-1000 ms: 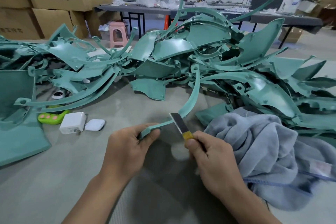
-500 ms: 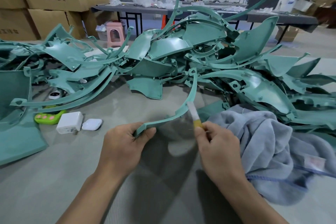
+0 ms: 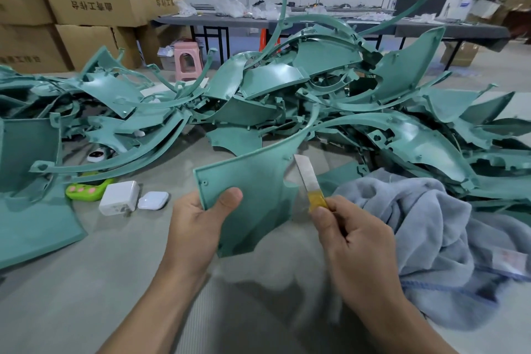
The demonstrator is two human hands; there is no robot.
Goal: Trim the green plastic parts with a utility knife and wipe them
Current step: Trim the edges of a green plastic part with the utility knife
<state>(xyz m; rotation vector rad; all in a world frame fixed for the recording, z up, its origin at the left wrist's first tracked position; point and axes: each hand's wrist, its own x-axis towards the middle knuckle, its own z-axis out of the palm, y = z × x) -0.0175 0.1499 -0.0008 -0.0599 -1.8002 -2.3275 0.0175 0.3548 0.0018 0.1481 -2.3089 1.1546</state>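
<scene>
Head view shows the left hand (image 3: pixel 201 221) gripping a flat green part (image 3: pixel 253 181) and the right hand (image 3: pixel 353 236) closed on a knife (image 3: pixel 309 181), its blade at the part's edge. Behind them lies a big pile of green parts (image 3: pixel 316 95), with a gray towel (image 3: pixel 431 224) at the right and a white charger (image 3: pixel 119 197) at the left. Brown boxes (image 3: pixel 86 0) have writing too blurry to read.

The towel (image 3: pixel 448 238) lies right of the held part (image 3: pixel 253 192), the parts pile (image 3: pixel 316 100) behind, the charger (image 3: pixel 119 198) left.
</scene>
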